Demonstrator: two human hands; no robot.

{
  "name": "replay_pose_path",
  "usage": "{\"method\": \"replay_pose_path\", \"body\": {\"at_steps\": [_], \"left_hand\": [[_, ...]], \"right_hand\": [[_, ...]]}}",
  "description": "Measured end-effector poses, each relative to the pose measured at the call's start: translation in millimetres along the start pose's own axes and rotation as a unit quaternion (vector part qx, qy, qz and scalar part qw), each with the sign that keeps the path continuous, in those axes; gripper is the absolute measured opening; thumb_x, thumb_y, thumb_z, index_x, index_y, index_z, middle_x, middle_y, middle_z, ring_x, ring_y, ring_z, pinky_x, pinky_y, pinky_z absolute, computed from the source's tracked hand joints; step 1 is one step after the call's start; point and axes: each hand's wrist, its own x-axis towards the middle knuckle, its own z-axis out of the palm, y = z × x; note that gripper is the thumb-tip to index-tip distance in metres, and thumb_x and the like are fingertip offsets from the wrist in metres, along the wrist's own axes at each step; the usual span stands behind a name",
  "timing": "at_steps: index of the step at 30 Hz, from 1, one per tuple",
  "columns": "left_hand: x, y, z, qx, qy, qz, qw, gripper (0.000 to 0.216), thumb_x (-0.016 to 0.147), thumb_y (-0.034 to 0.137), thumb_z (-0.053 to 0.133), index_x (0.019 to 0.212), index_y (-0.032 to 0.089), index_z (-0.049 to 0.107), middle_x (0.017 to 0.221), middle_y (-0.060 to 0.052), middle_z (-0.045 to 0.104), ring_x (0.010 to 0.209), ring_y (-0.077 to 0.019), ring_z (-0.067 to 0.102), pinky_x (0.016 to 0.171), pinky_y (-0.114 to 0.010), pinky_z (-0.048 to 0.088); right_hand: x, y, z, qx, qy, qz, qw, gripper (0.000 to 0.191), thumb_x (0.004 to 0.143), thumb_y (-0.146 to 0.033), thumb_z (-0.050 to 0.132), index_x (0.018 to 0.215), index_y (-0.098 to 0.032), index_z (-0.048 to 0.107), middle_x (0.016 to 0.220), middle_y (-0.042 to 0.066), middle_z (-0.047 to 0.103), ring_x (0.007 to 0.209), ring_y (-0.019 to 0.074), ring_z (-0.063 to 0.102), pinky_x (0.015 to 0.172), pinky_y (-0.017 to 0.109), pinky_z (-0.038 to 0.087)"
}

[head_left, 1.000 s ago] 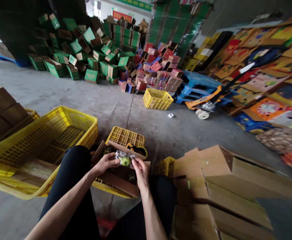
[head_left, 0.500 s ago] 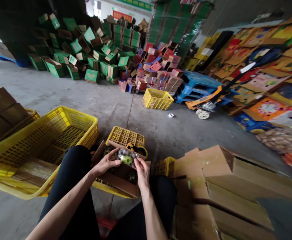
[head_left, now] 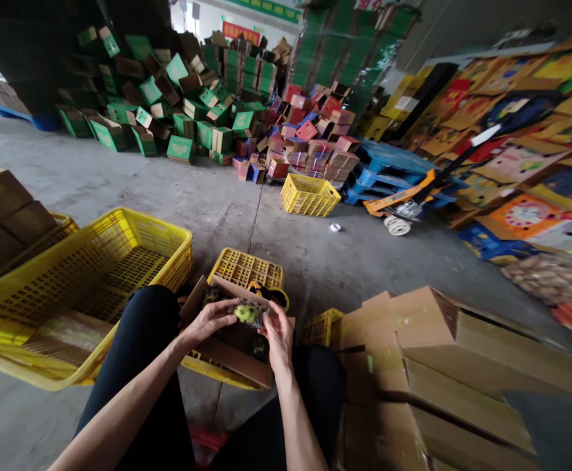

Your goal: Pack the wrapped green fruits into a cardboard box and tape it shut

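Note:
Between my two hands is a small yellow-green fruit pack [head_left: 248, 314] in clear, shiny plastic with dark spots. My left hand [head_left: 211, 322] grips its left end, thumb below and fingers along the top. At its right end, the fingers of my right hand [head_left: 278, 332] close on the plastic. Directly below stands an open cardboard box [head_left: 234, 361], in which several similar dark, shiny wrapped packs [head_left: 257, 348] partly show. The box rests on a yellow plastic crate [head_left: 245, 263]. Just behind the pack lies a black and yellow object [head_left: 270, 294], its kind unclear.
A large yellow crate [head_left: 185, 252] with a flat wrapped piece inside stands left. Cardboard boxes [head_left: 427, 327] are stacked close at my right. Farther off are a small yellow crate [head_left: 310, 196], blue pallets [head_left: 388, 160], an orange pallet jack [head_left: 408, 193] and piles of green and red boxes.
The pack has turned slightly between my hands, and less loose plastic shows above it. My right fingers have moved up over its right end. The surroundings look the same.

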Motion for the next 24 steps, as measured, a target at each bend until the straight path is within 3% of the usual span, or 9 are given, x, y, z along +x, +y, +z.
{"method": "replay_pose_path", "body": {"at_steps": [3, 9, 14, 17, 20, 24], "left_hand": [[1.1, 0.4, -1.6, 0.006, 0.041, -0.009, 0.999, 0.068, 0.078, 0.056, 0.089, 0.131, 0.016, 0.075, 0.124, -0.012, 0.079, 0.112, -0.0323, 0.073, 0.099, -0.043, 0.057], [3.7, -3.6, -2.8, -0.017, 0.073, -0.011, 0.997, 0.067, 0.076, 0.064, 0.088, 0.120, 0.013, 0.079, 0.115, -0.014, 0.080, 0.107, -0.0312, 0.074, 0.090, -0.038, 0.060], [9.9, -18.5, -5.5, -0.116, 0.119, -0.045, 0.985, 0.072, 0.074, 0.071, 0.087, 0.115, 0.011, 0.079, 0.104, -0.015, 0.081, 0.096, -0.0272, 0.076, 0.091, -0.039, 0.060], [10.5, -20.7, -6.3, -0.156, 0.106, -0.052, 0.981, 0.074, 0.073, 0.069, 0.089, 0.119, 0.013, 0.077, 0.104, -0.014, 0.080, 0.092, -0.0250, 0.076, 0.092, -0.038, 0.059], [7.1, -17.0, -4.3, -0.168, 0.070, -0.055, 0.982, 0.071, 0.071, 0.052, 0.097, 0.127, 0.016, 0.073, 0.108, -0.013, 0.080, 0.096, -0.0247, 0.077, 0.094, -0.037, 0.058], [2.1, -7.7, -0.8, -0.113, 0.031, -0.050, 0.992, 0.068, 0.071, 0.041, 0.098, 0.129, 0.018, 0.072, 0.108, -0.011, 0.080, 0.095, -0.0241, 0.075, 0.090, -0.035, 0.057]], "right_hand": [[-2.1, -5.1, 1.6, -0.031, -0.030, -0.021, 0.999, 0.071, 0.088, -0.066, 0.069, 0.145, -0.025, 0.065, 0.101, 0.008, 0.082, 0.078, 0.0266, 0.079, 0.071, 0.037, 0.066], [-5.9, -11.5, 7.8, -0.057, -0.055, -0.054, 0.995, 0.058, 0.088, -0.072, 0.065, 0.114, -0.022, 0.081, 0.109, 0.013, 0.082, 0.086, 0.0300, 0.079, 0.072, 0.038, 0.066], [-4.6, -8.6, 7.6, -0.032, -0.069, -0.069, 0.995, 0.051, 0.089, -0.062, 0.069, 0.120, -0.023, 0.079, 0.115, 0.012, 0.081, 0.096, 0.0300, 0.079, 0.080, 0.040, 0.067], [-1.6, -4.0, 6.1, -0.054, -0.060, -0.074, 0.994, 0.050, 0.086, -0.062, 0.072, 0.115, -0.022, 0.078, 0.106, 0.012, 0.081, 0.094, 0.0298, 0.079, 0.080, 0.039, 0.067], [1.2, -1.0, 2.7, -0.103, -0.029, -0.081, 0.991, 0.054, 0.086, -0.072, 0.068, 0.101, -0.021, 0.078, 0.088, 0.011, 0.081, 0.082, 0.0286, 0.078, 0.074, 0.037, 0.065], [1.4, -1.2, -2.1, -0.160, 0.013, -0.096, 0.982, 0.061, 0.087, -0.079, 0.061, 0.090, -0.020, 0.078, 0.073, 0.008, 0.075, 0.069, 0.0251, 0.072, 0.066, 0.034, 0.059]]}}
